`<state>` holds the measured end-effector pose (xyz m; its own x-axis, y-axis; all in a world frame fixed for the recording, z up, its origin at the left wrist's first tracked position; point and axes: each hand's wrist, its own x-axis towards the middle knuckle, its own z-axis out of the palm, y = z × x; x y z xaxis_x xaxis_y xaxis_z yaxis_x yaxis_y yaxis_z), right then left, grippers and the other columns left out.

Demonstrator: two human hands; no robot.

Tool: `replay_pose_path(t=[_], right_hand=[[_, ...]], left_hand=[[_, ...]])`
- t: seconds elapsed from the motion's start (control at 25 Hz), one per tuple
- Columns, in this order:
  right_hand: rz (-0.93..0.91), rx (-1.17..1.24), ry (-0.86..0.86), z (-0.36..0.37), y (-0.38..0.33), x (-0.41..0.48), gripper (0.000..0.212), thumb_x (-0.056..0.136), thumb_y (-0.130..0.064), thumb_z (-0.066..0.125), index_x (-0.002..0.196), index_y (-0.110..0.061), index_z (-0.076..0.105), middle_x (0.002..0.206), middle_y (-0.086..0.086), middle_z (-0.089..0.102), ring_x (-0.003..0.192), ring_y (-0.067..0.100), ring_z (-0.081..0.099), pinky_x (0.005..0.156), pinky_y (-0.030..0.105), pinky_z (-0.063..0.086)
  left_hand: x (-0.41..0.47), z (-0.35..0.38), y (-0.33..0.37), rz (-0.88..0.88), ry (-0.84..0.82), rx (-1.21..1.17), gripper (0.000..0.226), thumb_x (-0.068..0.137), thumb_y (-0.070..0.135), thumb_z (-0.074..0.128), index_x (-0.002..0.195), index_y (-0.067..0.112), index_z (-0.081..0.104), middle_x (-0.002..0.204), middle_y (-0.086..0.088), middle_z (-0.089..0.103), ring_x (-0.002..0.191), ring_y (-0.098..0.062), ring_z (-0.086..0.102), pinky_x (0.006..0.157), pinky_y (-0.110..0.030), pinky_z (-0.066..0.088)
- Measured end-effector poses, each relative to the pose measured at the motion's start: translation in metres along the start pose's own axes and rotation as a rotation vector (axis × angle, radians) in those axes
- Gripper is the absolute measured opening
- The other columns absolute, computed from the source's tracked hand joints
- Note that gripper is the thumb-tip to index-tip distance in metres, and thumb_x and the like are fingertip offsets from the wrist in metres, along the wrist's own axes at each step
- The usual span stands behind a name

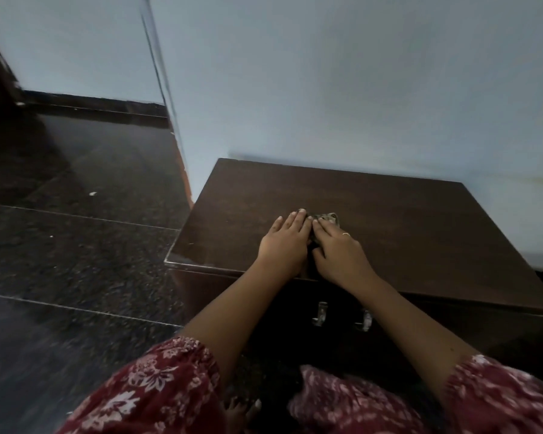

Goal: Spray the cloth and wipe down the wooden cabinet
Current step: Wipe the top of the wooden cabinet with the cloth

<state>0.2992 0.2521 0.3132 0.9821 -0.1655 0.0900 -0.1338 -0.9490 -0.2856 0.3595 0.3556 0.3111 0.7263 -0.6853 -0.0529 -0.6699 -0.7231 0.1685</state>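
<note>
— Where do we have the cloth?

— Under both palms. Our left hand (284, 242) and right hand (339, 249) lie side by side, flat on the top of the low dark brown wooden cabinet (405, 233), and the small crumpled grey-brown cloth (326, 218) is pressed between them and the wood. Only a bit of it peeks out past the right fingertips (322, 225).

— And the grip on it?

— Neither hand closes round it. Both hands are spread, fingers stretched and lying close together, pushing down rather than pinching. The two hands touch along their inner edges. We see a thin ring (345, 234) on the right hand.

— Where on the cabinet are we?

— Near the front edge, left of the middle of the top. The cabinet stands against the pale blue wall (326, 89), on the dark speckled stone floor (76, 245).

— Anything held inside the cabinet?

— We cannot tell; its front is in shadow and closed. Two small metal handles (320, 313) hang on the front, just below our forearms.

— What else do we see?

— Our dark red sleeves with a white floral print (157, 386) at the bottom, and bare toes (242, 411) between them on the floor.
</note>
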Motion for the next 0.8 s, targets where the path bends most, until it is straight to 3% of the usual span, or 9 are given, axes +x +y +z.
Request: replay_pose_path(t=[0.44,0.6,0.8], right_hand=[[-0.344,0.086,-0.104,0.056,-0.163,0.022,0.061,0.088,-0.016,0.05,0.142,0.001,0.027,0.15,0.019,0.032,0.141,0.032,0.026,0.117,0.034,0.016],[-0.43,0.108,-0.112,0.064,-0.169,0.015,0.057,0.089,-0.013,0.051,0.141,0.0,0.031,0.148,0.022,0.034,0.139,0.037,0.028,0.117,0.038,0.02],[-0.511,0.045,-0.188,0.053,-0.143,0.009,0.059,0.089,-0.01,0.049,0.144,-0.005,0.027,0.154,0.014,0.028,0.143,0.029,0.024,0.119,0.035,0.02]], left_hand=[[-0.104,-0.03,-0.134,-0.345,-0.066,-0.001,0.061,0.097,0.005,0.033,0.15,0.001,0.004,0.16,-0.018,0.0,0.149,-0.028,0.005,0.12,-0.037,0.009],[-0.129,-0.029,-0.138,-0.396,-0.079,-0.067,0.06,0.097,0.002,0.032,0.15,0.0,0.003,0.16,-0.018,0.001,0.149,-0.027,0.006,0.12,-0.036,0.011],[-0.134,-0.029,-0.117,-0.369,-0.104,-0.024,0.06,0.096,0.001,0.029,0.15,0.0,0.002,0.16,-0.018,-0.002,0.149,-0.028,0.001,0.12,-0.036,0.007]])
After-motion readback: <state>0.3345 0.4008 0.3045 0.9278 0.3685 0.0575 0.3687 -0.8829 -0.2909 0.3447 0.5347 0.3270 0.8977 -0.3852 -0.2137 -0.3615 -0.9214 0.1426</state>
